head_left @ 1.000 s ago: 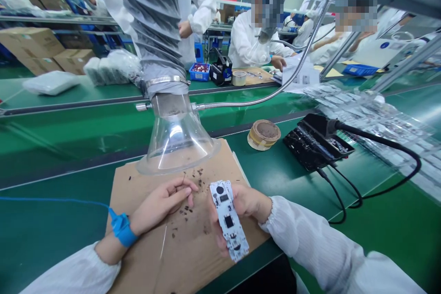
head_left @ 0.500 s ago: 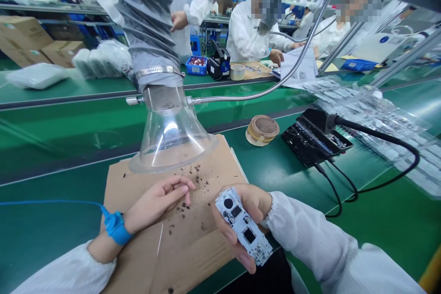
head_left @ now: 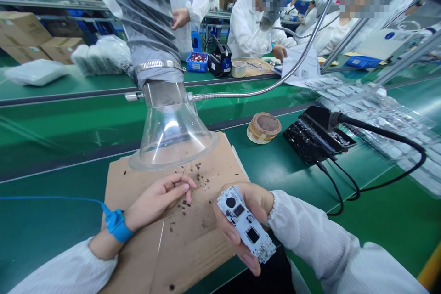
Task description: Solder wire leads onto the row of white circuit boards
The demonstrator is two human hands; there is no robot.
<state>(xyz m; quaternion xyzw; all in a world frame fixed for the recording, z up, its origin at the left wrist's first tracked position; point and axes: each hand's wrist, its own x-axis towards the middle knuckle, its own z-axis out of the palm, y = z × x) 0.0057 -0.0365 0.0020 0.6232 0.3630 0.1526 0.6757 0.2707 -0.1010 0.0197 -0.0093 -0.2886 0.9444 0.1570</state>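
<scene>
My right hand [head_left: 257, 200] grips a white circuit board [head_left: 245, 225], long and narrow, tilted with its component side up. A round black part, square black chips and small metal parts show on it. My left hand [head_left: 172, 193] rests on the brown cardboard sheet [head_left: 138, 220], fingers curled and thumb against them. A thin wire-like line rises by its fingertips; whether they hold it is unclear. A blue wrist strap [head_left: 119, 226] with a cord circles the left wrist. Dark scraps [head_left: 199, 175] lie on the cardboard near those fingers.
A clear fume hood [head_left: 172, 140] hangs above the cardboard's far part. Beyond my right hand are a round tin [head_left: 264, 127], a black device with cables [head_left: 315, 135] and clear trays [head_left: 386, 124]. Co-workers in white coats [head_left: 243, 27] stand across the bench.
The view has shifted slightly. The circuit board stays in my right hand at nearly the same tilt, and my left hand keeps its place on the cardboard.
</scene>
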